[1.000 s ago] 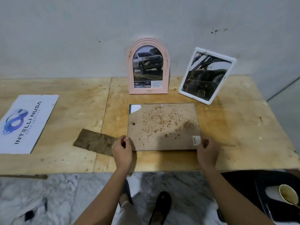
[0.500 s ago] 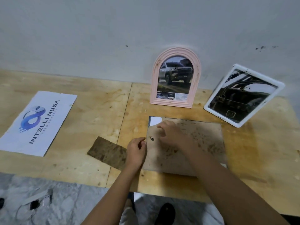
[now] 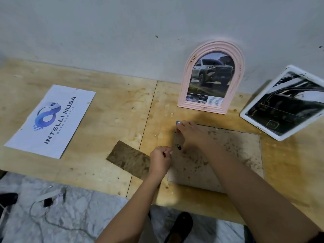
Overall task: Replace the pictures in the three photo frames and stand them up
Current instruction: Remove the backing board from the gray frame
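Note:
A third photo frame lies face down on the plywood table, its stained brown backing board up. My right hand reaches across to the board's far left corner, fingertips pinching at that corner. My left hand rests curled at the board's left edge, next to a small black clip. A pink arched frame with a car picture stands against the wall. A white rectangular frame with a dark picture leans tilted at the right.
A loose brown stand flap lies left of the face-down frame. A white printed sheet with a blue logo lies flat at the left. Below the table edge are marble floor, cables and my shoe.
My hands left the frame's near corners. The right hand reached over to the far left corner of the backing board and the left moved to the left edge. The camera view swung left.

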Demonstrator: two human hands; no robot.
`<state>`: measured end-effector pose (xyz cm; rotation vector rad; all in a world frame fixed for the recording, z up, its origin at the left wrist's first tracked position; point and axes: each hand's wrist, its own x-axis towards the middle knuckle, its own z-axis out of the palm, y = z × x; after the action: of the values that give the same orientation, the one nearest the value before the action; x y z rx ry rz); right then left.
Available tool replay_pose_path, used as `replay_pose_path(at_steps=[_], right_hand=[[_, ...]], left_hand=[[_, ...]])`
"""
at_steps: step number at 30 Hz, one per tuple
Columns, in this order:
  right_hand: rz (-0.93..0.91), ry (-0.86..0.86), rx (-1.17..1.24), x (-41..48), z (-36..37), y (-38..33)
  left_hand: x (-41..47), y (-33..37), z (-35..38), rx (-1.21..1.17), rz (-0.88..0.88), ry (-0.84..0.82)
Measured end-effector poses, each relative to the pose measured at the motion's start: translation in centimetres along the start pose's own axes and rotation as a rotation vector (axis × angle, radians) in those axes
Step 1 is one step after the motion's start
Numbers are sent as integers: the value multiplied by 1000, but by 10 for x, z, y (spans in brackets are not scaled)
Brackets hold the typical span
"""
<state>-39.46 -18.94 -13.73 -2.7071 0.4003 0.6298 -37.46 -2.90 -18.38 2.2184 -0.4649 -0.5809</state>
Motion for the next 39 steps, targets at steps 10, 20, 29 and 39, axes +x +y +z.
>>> replay_pose_path(at_steps=[10, 20, 29, 39], right_hand=[[-14, 20, 108, -2, -5, -6], [14, 134, 76, -9, -1, -14], [-8, 178, 67, -7, 0, -11], [88, 345, 503, -42, 16, 42]], left_hand=[[0, -7, -4, -109, 2, -77], [-5, 4, -4, -23, 144, -68], [4, 14, -11, 11, 14, -235], [1, 20, -13, -82, -178, -245]])
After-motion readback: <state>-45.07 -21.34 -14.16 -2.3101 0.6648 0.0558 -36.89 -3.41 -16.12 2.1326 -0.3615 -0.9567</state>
